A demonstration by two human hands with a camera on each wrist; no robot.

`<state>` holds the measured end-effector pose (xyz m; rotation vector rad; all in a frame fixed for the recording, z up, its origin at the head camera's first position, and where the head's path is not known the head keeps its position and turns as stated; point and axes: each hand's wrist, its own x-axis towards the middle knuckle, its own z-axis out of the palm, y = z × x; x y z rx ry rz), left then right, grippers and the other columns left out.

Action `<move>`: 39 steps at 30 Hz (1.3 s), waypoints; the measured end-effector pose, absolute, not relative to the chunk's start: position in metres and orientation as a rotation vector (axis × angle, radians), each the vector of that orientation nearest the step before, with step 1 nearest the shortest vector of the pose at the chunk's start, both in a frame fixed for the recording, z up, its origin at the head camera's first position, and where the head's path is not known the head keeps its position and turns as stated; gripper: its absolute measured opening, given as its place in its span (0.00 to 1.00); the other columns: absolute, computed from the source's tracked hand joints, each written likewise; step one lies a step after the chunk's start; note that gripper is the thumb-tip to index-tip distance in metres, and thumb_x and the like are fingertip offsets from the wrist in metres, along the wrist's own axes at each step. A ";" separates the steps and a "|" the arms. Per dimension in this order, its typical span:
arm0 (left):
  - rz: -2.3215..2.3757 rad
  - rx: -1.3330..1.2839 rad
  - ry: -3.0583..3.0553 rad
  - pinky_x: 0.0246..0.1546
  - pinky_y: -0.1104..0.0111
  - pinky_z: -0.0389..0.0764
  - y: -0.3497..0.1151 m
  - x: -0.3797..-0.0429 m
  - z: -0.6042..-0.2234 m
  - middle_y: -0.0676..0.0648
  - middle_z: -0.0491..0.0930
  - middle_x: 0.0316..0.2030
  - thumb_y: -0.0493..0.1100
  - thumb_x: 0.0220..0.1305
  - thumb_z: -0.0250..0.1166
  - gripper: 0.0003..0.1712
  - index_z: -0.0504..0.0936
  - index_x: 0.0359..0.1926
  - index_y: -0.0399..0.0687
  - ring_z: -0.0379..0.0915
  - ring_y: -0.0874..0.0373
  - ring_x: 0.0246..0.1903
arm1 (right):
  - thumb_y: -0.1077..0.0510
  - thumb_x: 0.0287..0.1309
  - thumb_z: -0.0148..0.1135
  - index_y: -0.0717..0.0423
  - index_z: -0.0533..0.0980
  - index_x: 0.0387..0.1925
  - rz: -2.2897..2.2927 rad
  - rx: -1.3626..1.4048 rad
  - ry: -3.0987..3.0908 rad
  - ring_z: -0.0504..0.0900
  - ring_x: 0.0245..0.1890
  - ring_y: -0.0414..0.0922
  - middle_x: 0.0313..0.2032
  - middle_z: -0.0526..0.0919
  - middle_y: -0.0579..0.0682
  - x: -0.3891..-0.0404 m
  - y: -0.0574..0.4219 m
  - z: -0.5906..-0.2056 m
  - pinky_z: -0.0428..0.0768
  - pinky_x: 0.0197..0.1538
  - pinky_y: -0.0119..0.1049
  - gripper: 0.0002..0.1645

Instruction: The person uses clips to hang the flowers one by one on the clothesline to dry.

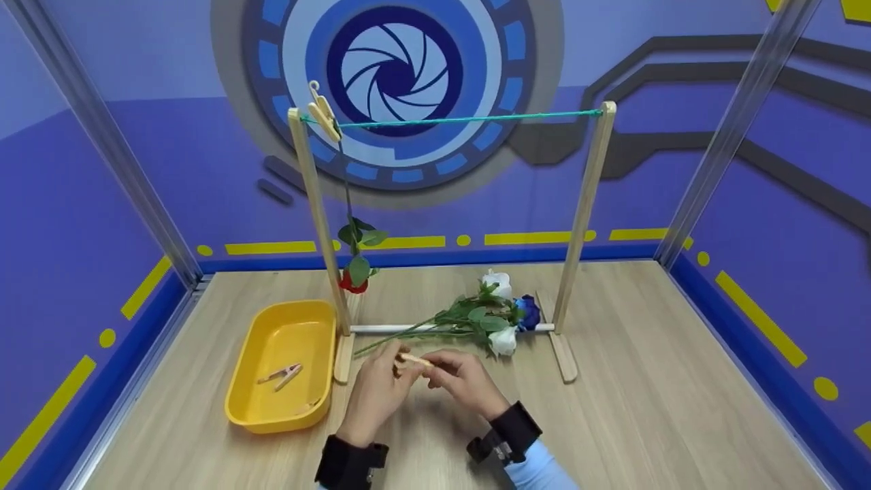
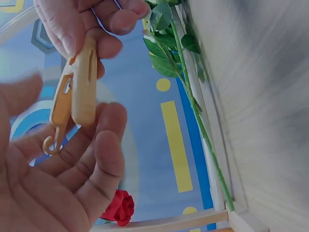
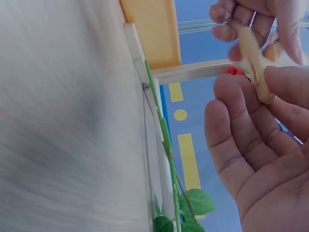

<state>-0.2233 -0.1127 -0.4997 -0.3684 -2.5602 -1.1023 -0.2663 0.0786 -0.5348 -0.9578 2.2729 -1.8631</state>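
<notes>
My right hand (image 1: pixel 473 386) pinches a beige clothespin with a hook (image 2: pixel 84 89) between its thumb and fingers, in front of the wooden stand. Close on the other side is my left hand (image 1: pixel 376 398), its thumb apart from the clothespin and its loosely bent fingers right at the hooked end in the left wrist view. Just beyond both hands lie artificial roses, a blue rose (image 1: pixel 527 312) and white roses (image 1: pixel 503 341), their green stems pointing left. A red rose (image 1: pixel 354 280) hangs head down from the cord, its stem held by another clothespin (image 1: pixel 324 119).
A wooden stand (image 1: pixel 584 218) with a teal cord (image 1: pixel 469 120) across its top rises behind the hands. To the left sits a yellow basin (image 1: pixel 238 381) with clothespins (image 1: pixel 282 374) inside. A white bar (image 1: pixel 388 329) joins the posts low down, partly under the stems.
</notes>
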 end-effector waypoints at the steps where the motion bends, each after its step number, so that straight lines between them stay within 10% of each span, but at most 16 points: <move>1: -1.097 -0.375 -2.573 0.34 0.66 0.79 -0.113 -0.223 -0.500 0.45 0.80 0.41 0.47 0.66 0.72 0.16 0.81 0.49 0.43 0.79 0.53 0.36 | 0.64 0.72 0.61 0.68 0.82 0.54 -1.867 -0.955 2.277 0.88 0.34 0.51 0.41 0.88 0.62 -0.267 0.079 -0.534 0.86 0.40 0.35 0.15; 9: -0.938 -0.409 -2.588 0.37 0.62 0.80 -0.111 -0.224 -0.501 0.44 0.80 0.41 0.31 0.52 0.79 0.21 0.82 0.46 0.44 0.79 0.52 0.38 | 0.64 0.73 0.58 0.72 0.82 0.51 -1.875 -0.958 2.310 0.86 0.30 0.48 0.32 0.84 0.65 -0.268 0.080 -0.532 0.86 0.37 0.35 0.14; 21: -0.886 -0.387 -2.587 0.37 0.59 0.82 -0.111 -0.223 -0.499 0.46 0.81 0.39 0.36 0.54 0.79 0.17 0.85 0.45 0.43 0.81 0.50 0.39 | 0.68 0.68 0.63 0.73 0.80 0.53 -1.906 -1.006 2.256 0.86 0.32 0.42 0.44 0.87 0.67 -0.270 0.081 -0.533 0.85 0.38 0.33 0.15; 39: -1.611 -0.266 -2.330 0.37 0.67 0.84 -0.114 -0.224 -0.494 0.41 0.84 0.37 0.44 0.58 0.79 0.26 0.78 0.49 0.34 0.83 0.52 0.36 | 0.66 0.74 0.55 0.70 0.83 0.48 -1.753 -1.030 2.380 0.86 0.31 0.62 0.33 0.84 0.67 -0.264 0.078 -0.532 0.87 0.38 0.49 0.13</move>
